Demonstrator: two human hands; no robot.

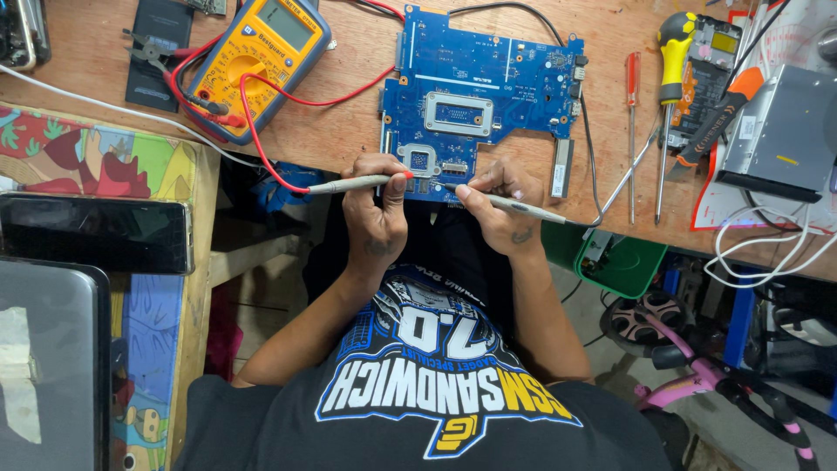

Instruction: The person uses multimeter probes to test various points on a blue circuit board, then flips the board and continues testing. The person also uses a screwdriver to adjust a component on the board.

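A blue circuit board (488,87) lies on the wooden bench (340,122) in front of me. My left hand (375,222) grips a grey test probe (349,184) with a red tip; its red lead runs to a yellow multimeter (261,61) at the upper left. My right hand (501,209) pinches a second grey probe (532,209) on a black lead. Both probe tips rest at the board's near edge, close to a small square chip (419,160).
Right of the board lie a red-handled screwdriver (633,87), a yellow-handled one (671,52) and a grey metal box (780,131). A green tub (628,262) hangs below the bench edge. A dark tablet (96,231) lies on the side table at left.
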